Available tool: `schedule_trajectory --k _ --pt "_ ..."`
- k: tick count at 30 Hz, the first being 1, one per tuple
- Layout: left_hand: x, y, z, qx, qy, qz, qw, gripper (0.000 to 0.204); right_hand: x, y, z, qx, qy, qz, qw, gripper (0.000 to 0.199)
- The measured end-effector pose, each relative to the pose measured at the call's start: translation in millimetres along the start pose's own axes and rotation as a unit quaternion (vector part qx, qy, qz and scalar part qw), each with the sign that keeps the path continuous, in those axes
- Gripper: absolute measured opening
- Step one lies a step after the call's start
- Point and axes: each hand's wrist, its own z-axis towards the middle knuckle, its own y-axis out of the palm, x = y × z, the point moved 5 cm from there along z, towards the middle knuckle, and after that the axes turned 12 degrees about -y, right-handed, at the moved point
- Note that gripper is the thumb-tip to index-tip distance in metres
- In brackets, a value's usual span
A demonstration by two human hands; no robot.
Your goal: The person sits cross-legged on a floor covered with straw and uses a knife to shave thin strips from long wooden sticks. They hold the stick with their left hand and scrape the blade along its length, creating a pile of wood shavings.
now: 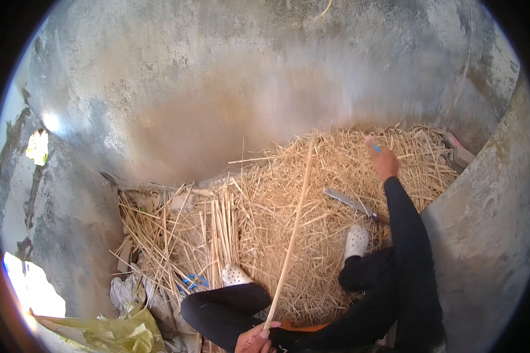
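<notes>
Head view: left hand pinches the lower end of a long, light, stiff reed; right hand, upper right, holds something small and blue, grip unclear.

A knife lies on the straw pile, right of the long stick, before the wall.

Crumpled yellow plastic bag, bottom left

Left hand cut off by lower edge, blade's handle hidden behind right sleeve
</notes>
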Motion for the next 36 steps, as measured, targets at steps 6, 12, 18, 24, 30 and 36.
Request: schedule_trajectory --k 6,12,18,24,30,36 --pt "37.5 15.1 11.1 0.040 0.040 0.035 0.998 0.056 -174.2 -27.7 -92.2 -0.160 -0.290 0.227 0.916 0.069" --pt "28.3 14.7 12.6 0.039 0.036 0.102 0.993 0.055 -195.2 -46.7 -142.5 -0.213 -0.409 0.074 0.884 0.065" --pt "26.2 8.8 5.9 0.053 0.043 0.179 0.982 0.048 -201.3 -54.4 -145.8 -0.158 -0.447 0.192 0.859 0.085" --pt "19.1 -1.0 -1.2 0.070 0.046 0.286 0.955 0.048 -187.9 -41.3 -124.6 -0.170 -0.363 0.226 0.888 0.081" --pt "-5.9 -12.1 -10.6 0.074 -0.004 0.357 0.931 0.049 -184.3 -43.9 -114.0 -0.133 -0.383 0.180 0.896 0.079" --pt "-14.9 -12.0 -14.0 0.033 -0.040 0.371 0.927 0.049 -131.0 -25.7 -59.6 -0.090 -0.268 0.149 0.948 0.082"
